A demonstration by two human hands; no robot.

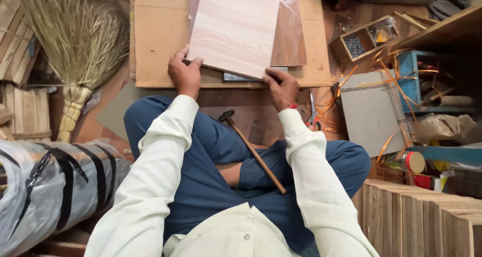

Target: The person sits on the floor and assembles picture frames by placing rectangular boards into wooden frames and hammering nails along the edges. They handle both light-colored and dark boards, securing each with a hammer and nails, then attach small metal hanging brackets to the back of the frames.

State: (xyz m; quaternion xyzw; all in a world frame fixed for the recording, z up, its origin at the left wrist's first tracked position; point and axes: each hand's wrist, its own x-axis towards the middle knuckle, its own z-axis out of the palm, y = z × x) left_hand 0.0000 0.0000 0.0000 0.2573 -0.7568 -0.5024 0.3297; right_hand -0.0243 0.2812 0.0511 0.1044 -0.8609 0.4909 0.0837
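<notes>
While the left hand and right hand pinched the near corners of the pale wooden panel, tilted on the plywood board, a loosened grip risked it sliding onto the hammer.

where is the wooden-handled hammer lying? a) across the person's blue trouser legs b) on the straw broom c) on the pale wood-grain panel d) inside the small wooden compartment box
a: the wooden-handled hammer rests slantwise on the person's blue trouser legs, below both hands, which hold the pale wood-grain panel.
</notes>
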